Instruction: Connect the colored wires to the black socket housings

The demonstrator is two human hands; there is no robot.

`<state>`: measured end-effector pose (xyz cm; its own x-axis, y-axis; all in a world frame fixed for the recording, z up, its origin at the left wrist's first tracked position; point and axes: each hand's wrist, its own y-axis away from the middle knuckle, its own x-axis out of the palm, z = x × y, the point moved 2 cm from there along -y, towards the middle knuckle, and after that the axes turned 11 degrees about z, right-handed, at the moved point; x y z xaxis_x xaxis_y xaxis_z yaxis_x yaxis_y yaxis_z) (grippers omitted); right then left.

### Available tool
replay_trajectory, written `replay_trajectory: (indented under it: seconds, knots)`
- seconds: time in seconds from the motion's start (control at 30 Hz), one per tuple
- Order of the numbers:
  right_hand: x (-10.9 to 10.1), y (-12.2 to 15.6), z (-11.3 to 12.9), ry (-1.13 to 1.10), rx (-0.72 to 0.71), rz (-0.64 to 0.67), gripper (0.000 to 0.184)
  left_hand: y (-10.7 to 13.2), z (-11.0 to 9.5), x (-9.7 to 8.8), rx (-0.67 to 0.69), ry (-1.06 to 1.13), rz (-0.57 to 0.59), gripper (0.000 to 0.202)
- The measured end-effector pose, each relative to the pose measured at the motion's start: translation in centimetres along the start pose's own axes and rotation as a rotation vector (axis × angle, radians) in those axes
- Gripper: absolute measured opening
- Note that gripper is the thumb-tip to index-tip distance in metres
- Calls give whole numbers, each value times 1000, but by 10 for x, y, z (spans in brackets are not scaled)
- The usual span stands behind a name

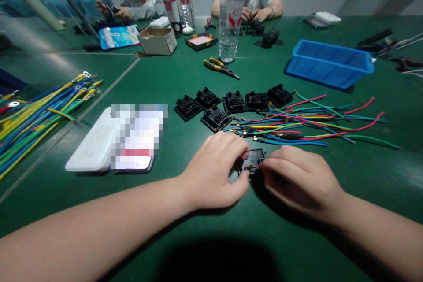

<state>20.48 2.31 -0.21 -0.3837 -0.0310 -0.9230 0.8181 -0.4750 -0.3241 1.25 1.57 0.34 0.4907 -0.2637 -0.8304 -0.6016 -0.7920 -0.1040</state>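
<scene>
A small black plastic housing point(256, 157) lies between my hands near the middle of the table. My left hand point(220, 169) grips its left side between thumb and fingers. Closed at its right side, my right hand point(302, 176) pinches a thin red wire whose brass terminal point(251, 166) lies inside the housing; the wire's other end is hidden by my fingers. Just beyond are loose coloured wires point(297, 125) with brass terminals, in red, blue, green and yellow. Several more black plastic housings point(216, 117) sit in a group behind my left hand.
Yellow-handled pliers point(221, 68), a clear bottle point(228, 31) and a blue bin point(330, 64) stand farther back. On the left lie a white power bank point(90, 141), a phone point(135, 141) and a cable bundle point(49, 114). Two people sit across the green table point(185, 238).
</scene>
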Motion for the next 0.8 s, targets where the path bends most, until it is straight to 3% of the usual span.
replay_trajectory:
  seconds: [0.8]
  knots:
    - [-3,-2,1,-75,14,20,17,1,-2,-1,30,-49,-2,7]
